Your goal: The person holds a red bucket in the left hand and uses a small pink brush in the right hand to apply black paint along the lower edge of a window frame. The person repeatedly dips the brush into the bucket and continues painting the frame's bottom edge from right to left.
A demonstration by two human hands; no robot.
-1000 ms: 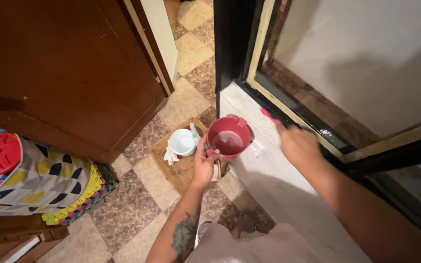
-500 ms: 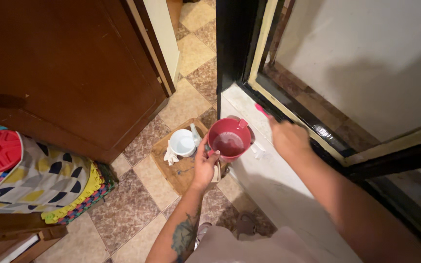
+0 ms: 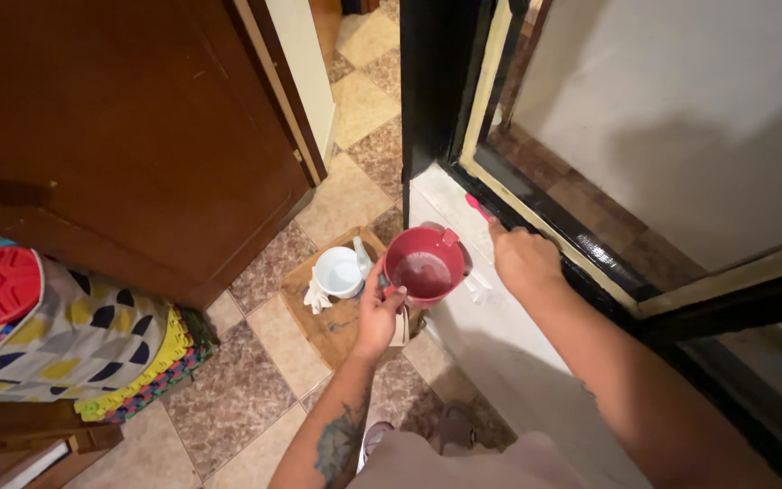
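Gripping a red cup [image 3: 424, 266] by its handle, the left hand [image 3: 378, 312] had its fingers curled tight around it; the cup held dark liquid and hung just left of the white ledge [image 3: 500, 353]. Below the cup, on the tiled floor [image 3: 246, 407], lay a brown board [image 3: 332, 321] bearing a white bowl [image 3: 338, 272]. Right of the cup, the right hand [image 3: 525, 261] was pinched around a pink brush [image 3: 479, 207], its tip at the black frame [image 3: 545, 213]. Left of the cup stood a wooden door [image 3: 119, 127].
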